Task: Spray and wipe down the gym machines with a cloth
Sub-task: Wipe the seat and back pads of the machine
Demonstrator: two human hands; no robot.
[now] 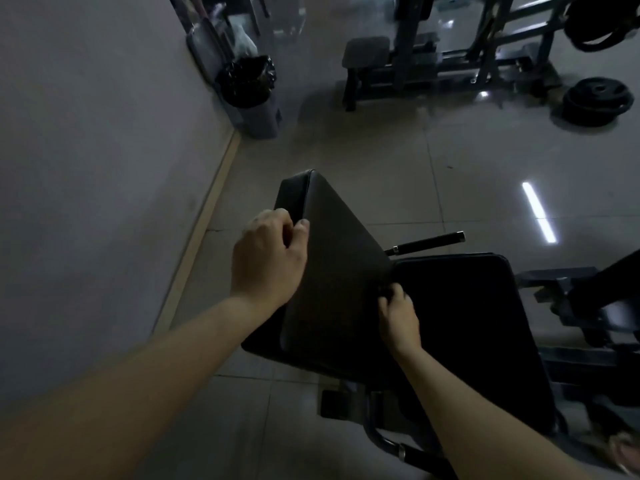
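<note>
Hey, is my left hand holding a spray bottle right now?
No, the left hand grips the side edge of the tilted black pad, and there is no bottle in it.

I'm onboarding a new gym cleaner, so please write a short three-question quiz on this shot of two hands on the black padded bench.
1. True or false: the left hand holds a spray bottle.
2. What stands by the grey wall? A) a red bucket B) a grey bin lined with a black bag C) a ladder
3. Short answer: where does the right hand sit?

Key:
1. False. It grips the edge of the tilted black padded cushion.
2. B.
3. At the seam between that cushion and the flat black seat pad.
</note>
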